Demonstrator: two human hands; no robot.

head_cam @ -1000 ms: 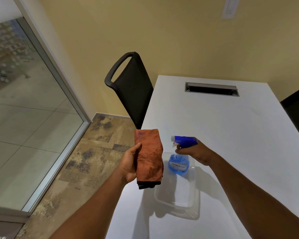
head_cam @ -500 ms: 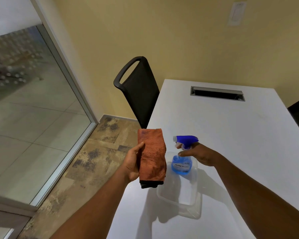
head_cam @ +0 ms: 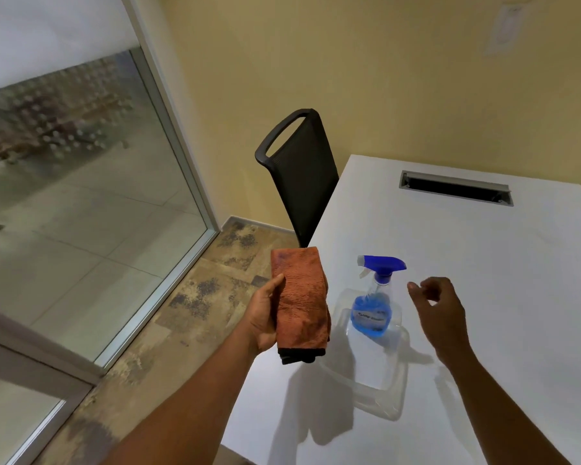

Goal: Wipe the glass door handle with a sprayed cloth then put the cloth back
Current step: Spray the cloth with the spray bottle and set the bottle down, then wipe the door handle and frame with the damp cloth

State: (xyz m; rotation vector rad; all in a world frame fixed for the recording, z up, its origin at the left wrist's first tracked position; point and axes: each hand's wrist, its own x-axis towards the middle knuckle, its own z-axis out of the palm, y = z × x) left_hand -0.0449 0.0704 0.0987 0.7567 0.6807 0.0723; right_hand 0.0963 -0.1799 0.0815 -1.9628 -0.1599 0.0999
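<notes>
My left hand (head_cam: 265,317) holds a folded orange cloth (head_cam: 301,300) upright over the table's left edge; a black layer shows at the cloth's bottom. A clear spray bottle (head_cam: 374,307) with a blue trigger head and blue liquid stands in a clear plastic tray (head_cam: 379,387) on the white table (head_cam: 483,263). My right hand (head_cam: 440,307) hovers just right of the bottle, fingers loosely curled, holding nothing. The door handle is not in view.
A black mesh chair (head_cam: 302,172) stands at the table's far left corner. A glass wall with a metal frame (head_cam: 178,156) runs along the left. A cable slot (head_cam: 455,187) is cut into the table's far side. Patterned floor lies between glass and table.
My right hand has let go of the spray bottle and drawn back to the right. The bottle now stands in the tray. The view has swung left.
</notes>
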